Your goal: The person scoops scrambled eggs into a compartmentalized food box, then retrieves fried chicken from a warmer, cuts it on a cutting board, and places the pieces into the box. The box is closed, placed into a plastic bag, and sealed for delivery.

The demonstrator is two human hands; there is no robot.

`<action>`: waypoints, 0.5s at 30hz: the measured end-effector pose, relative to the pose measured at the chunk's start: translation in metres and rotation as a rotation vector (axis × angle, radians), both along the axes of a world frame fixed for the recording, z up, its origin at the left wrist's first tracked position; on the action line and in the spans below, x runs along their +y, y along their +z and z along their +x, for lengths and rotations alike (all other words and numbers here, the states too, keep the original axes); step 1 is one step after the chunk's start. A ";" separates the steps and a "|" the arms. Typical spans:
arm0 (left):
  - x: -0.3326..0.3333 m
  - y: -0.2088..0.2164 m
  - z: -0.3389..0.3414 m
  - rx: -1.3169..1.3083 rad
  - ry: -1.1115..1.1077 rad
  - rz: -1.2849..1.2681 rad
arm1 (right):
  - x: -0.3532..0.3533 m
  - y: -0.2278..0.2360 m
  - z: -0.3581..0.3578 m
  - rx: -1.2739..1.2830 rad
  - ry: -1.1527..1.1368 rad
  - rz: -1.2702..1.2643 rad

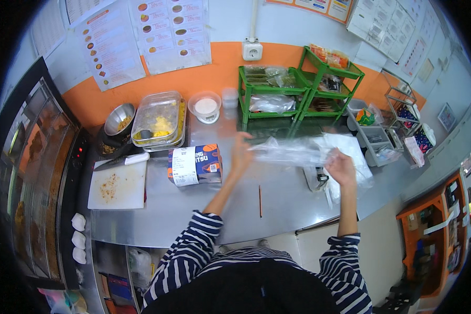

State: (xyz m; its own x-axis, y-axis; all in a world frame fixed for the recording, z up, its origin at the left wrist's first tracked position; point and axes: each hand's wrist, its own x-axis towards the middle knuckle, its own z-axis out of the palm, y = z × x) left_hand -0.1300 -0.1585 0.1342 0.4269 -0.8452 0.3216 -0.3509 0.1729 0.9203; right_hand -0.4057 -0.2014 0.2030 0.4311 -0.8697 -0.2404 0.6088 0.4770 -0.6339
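Observation:
A clear plastic bag [285, 152] is stretched between my two hands above the steel table. My left hand [239, 157], slightly blurred, pinches its left end. At the other end, the fingers of my right hand [341, 167] are closed on the plastic. Left of my left hand stands a blue and orange printed food box [209, 166] with a white label on its top and side. A thin brown stick, perhaps a pencil or chopstick [260, 201], lies on the table between my forearms. White plastic sheets or bags [350, 152] lie beyond my right hand.
At left are a cutting board [117, 191], a knife [136, 158], a metal bowl [120, 119] and glass containers [158, 123] of yellow food. Green tiered racks [274, 90] stand against the wall. Grey bins [374, 141] sit at right. A display warmer [34, 183] borders the table's left.

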 end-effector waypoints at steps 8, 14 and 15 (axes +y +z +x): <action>0.063 0.031 0.033 1.344 -0.904 0.247 | -0.051 -0.027 0.022 0.551 -0.055 -0.520; 0.178 0.094 0.032 0.238 -0.943 0.419 | -0.185 -0.086 0.090 0.703 0.610 -0.824; 0.195 0.105 0.035 0.218 -0.874 0.481 | -0.211 -0.100 0.118 1.051 0.435 -1.038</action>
